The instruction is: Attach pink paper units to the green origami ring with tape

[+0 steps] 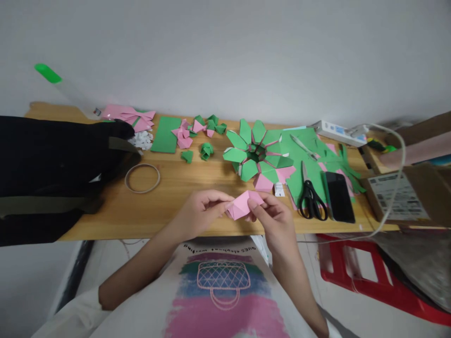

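Note:
A folded pink paper piece [241, 205] is held up between both hands, just above the table's front part. My left hand [200, 211] pinches its left end between thumb and fingers. On the other side, my right hand [273, 213] grips the right end, thumb on the near face and fingers behind. Beyond the hands stands a green and pink paper flower [248, 169] with a ring of petals. Pink folded pieces lie against its near edge. Further left are pink folded paper shapes [183, 136] and green ones [206, 150].
Black-handled scissors [311, 199] and a phone [338, 197] lie right on green paper sheets [306, 141]. A power strip [340, 132] with a white cable and a cardboard box [405, 195] are further right. Left are a tape ring [142, 178] and a black bag [52, 173].

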Available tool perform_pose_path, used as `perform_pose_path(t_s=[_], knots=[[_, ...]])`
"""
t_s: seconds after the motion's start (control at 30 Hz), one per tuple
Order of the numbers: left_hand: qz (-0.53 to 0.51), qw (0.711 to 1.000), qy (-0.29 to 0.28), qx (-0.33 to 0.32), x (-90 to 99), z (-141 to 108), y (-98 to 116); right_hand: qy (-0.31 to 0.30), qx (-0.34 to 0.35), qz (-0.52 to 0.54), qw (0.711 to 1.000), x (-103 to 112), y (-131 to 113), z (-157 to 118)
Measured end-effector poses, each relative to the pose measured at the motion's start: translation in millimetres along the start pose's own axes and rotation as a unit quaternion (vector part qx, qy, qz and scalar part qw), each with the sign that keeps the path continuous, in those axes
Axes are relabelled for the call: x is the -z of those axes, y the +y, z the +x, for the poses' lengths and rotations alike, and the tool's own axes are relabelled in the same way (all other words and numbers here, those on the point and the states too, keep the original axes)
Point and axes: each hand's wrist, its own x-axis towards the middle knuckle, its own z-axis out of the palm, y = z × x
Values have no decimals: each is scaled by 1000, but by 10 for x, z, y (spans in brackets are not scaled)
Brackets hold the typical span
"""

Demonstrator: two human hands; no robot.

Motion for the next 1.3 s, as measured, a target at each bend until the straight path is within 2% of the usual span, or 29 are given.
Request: perform_pose_path(t_s=[0.17,0.3,0.47,0.57,0.7,0.83,0.93,1.03,1.1,1.17,1.3], knots=[[4,1000,-7,16,14,29,-23,17,-7,-17,1000,-1,-14,7],[21,999,-6,34,39,40,-66,3,-4,-43,999,-1,8,20],[32,999,4,43,110,42,-221,-18,-23,-110,994,-27,196,41],[123,991,33,32,160,52,-338,-46,-49,-124,990,-51,406,85],[240,968,77,14,223,97,-439,-32,-44,-103,993,-89,647,173],[338,926,166,3,454,197,-446,-4,-47,-92,995,-104,729,225],[413,877,246,5,791,285,-391,-6,-51,-81,995,-92,734,228],[469,832,296,13,1131,361,-306,-11,-37,-79,996,-77,731,221],[492,817,301,13,1283,405,-253,-15,-25,-88,996,-72,731,216],[507,814,284,8,1352,449,-218,-22,-11,-102,994,-71,733,211],[515,831,209,-13,1272,532,-224,-22,-4,-125,992,-93,729,195]])
